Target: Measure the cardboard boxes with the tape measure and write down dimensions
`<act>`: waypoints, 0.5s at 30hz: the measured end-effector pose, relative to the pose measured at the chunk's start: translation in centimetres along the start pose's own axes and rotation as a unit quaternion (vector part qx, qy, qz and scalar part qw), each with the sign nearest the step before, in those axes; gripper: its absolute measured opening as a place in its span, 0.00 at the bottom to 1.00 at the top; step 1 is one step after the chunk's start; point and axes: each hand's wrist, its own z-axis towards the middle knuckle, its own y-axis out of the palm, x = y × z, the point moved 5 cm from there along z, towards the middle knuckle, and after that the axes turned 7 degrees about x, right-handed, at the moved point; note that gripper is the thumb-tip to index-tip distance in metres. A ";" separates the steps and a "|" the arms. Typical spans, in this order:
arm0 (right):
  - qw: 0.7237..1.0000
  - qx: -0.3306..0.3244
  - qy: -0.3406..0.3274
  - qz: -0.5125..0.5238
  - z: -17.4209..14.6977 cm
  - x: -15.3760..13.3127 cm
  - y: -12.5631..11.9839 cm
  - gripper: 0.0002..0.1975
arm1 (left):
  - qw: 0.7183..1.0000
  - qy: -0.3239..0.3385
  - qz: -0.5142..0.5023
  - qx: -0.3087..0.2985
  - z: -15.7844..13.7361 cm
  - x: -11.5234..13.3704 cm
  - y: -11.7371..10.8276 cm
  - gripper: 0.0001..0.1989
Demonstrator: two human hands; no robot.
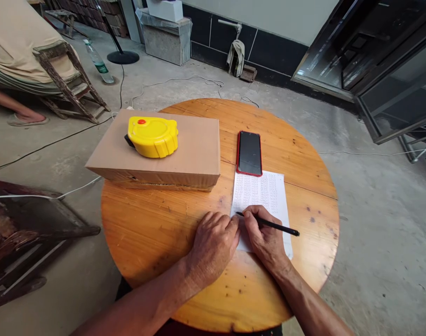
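Note:
A black pen [283, 228] is pinched in my right hand [267, 238], its tip near the left edge of a white sheet of paper [274, 196]. Rows of small writing cover the upper part of the sheet. My left hand [213, 240] rests beside it with fingers curled under, its thumb side at the paper's left edge; nothing shows in it. A phone in a red case [249, 153] lies face up, overlapping the paper's top edge. All this is on a round wooden table [311, 186].
A cardboard box [195, 144] stands on the table's left, with a yellow tape-measure-shaped case [153, 136] on top. Around the table are a wooden chair [34, 224], a plastic bottle [98, 61], floor cables and another person's foot [29, 114] at the left.

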 end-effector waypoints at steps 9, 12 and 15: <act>0.999 0.037 0.014 0.022 0.0 0.7 -0.5 0.07 | 1.000 0.002 -0.004 0.001 -0.2 0.0 0.0 0.10; 0.999 0.039 0.011 0.023 0.0 0.7 -0.4 0.08 | 1.000 0.002 -0.002 0.002 -0.1 -0.1 0.0 0.09; 0.999 0.036 0.011 0.026 0.1 0.6 -0.4 0.08 | 1.000 0.001 -0.002 0.003 -0.1 0.0 0.0 0.09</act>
